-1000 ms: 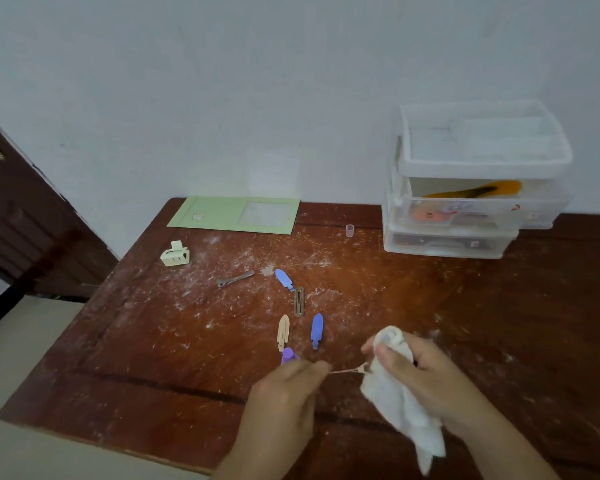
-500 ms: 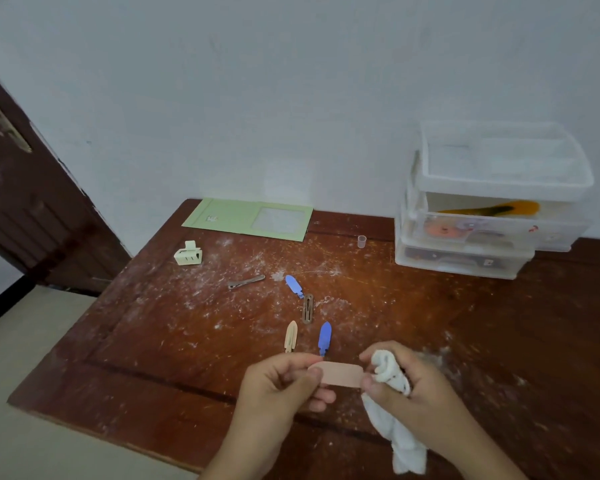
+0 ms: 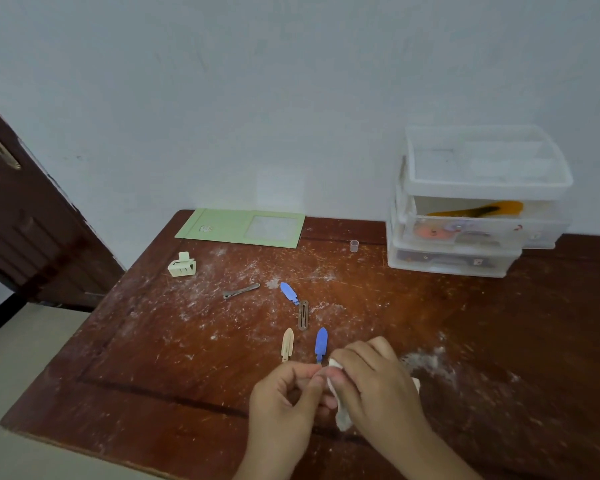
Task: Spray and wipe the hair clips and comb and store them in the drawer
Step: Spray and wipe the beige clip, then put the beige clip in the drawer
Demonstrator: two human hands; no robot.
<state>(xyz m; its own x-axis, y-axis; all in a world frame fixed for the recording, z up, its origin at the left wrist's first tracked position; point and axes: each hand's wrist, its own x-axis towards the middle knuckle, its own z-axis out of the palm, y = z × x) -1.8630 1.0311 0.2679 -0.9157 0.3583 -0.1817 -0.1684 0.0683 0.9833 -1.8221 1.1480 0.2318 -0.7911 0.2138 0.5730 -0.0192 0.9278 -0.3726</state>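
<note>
While the left hand [image 3: 284,393] pinches something hidden, the right hand [image 3: 371,379] curls around a white cloth [image 3: 342,410]. Wiping well probably means a steady pinch and rubbing both faces.

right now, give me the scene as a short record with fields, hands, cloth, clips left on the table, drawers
left hand: left hand pinches something small at its fingertips; the item is hidden
right hand: right hand grips the white cloth against the left fingertips
clips on table: two blue clips, beige clip, brown clip, grey clip, cream claw clip
storage: clear drawer unit at the back right of the table
other: green card, small clear cap
</note>
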